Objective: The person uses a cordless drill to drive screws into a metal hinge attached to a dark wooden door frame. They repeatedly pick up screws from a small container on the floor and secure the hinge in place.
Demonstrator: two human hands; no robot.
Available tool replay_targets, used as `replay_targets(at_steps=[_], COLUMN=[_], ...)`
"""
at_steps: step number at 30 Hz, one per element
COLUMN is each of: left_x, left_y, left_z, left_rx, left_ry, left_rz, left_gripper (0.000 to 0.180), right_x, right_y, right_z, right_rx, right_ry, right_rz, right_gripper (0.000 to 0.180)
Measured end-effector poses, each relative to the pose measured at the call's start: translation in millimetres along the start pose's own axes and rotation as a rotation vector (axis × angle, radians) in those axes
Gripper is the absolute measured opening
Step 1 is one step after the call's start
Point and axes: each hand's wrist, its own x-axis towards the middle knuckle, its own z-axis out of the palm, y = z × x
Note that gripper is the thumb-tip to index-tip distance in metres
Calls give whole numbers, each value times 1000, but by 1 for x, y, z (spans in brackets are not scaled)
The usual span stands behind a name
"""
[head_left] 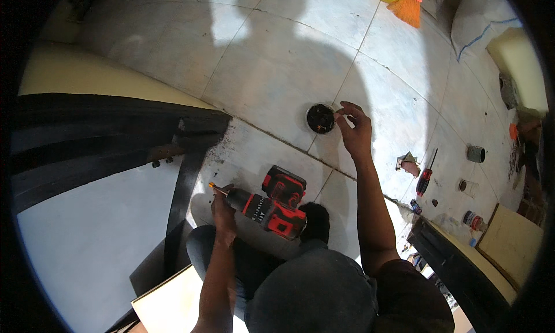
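Observation:
A red and black cordless drill [272,213] with a gold-coloured bit lies across the space before my knees, its battery end pointing away from me. My left hand [223,213] is closed round its front end by the chuck. Farther off on the tiles stands a small round container [321,118] with dark contents and a few orange-brown bits inside. At its right rim, my right hand [355,129] has thumb and fingers bent together in a pinch; what lies between the fingertips is too small to make out.
To the left is a dark door frame [196,130]. On the right-hand tiles lie a red and black screwdriver [425,181], a metal bracket piece [409,164], a small grey cup [476,154] and a jar [474,220]. An orange broom [406,10] and white sack [483,21] are at the far right.

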Motion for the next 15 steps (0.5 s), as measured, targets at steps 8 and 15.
replay_targets(at_steps=[8, 15], left_x=[0, -4], left_y=[1, -2], left_z=[-2, -5], left_rx=[111, 86], left_ry=[-51, -50], left_rz=[31, 23], left_gripper=[70, 69], right_x=[1, -2], right_y=[-4, -15], right_z=[0, 28], right_rx=[-361, -709], right_ry=[33, -37], right_rz=[-283, -329], right_gripper=[19, 23])
